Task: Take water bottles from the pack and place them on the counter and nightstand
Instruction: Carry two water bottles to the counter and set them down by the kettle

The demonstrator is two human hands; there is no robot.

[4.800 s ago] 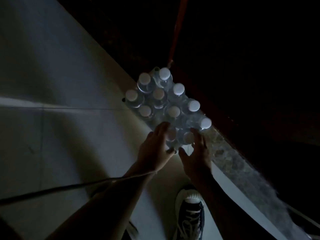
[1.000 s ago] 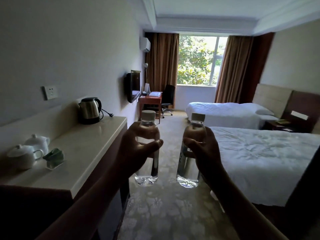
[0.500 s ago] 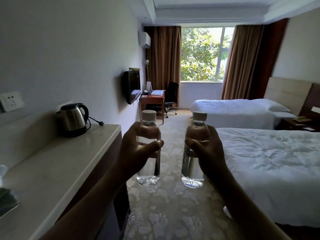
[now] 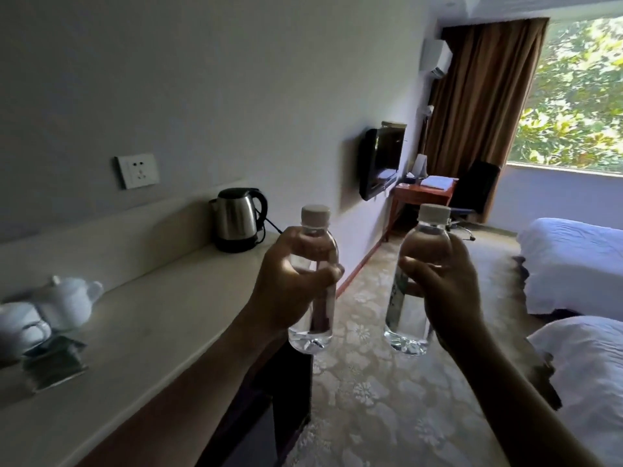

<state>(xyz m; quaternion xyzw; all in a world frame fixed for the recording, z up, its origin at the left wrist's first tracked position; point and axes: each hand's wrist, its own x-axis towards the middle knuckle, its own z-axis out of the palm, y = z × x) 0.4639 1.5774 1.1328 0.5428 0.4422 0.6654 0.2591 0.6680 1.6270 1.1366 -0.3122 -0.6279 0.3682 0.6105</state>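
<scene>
- The left hand (image 4: pixel 290 291) has its fingers (image 4: pixel 305 242) curled round the left water bottle (image 4: pixel 315 281), thumb across the front, grasping it at mid-body; the white cap stands clear above the hand and the base shows below it.
- The right hand (image 4: pixel 445 291) grasps the right water bottle (image 4: pixel 416 284) the same way, thumb over the front and fingers behind, cap above and base below.
- Both bottles are upright, held in the air side by side and apart, over the patterned carpet (image 4: pixel 387 399).
- The left bottle hangs just beside the near end of the counter (image 4: pixel 151 332), not touching it.
- On the counter stand a steel kettle (image 4: pixel 236 219) towards the far end, and two white teapots (image 4: pixel 67 301) near the left edge.
- White beds (image 4: pixel 573 264) lie to the right; a wall-mounted television (image 4: pixel 379 163) and a desk (image 4: pixel 421 193) are farther off.
</scene>
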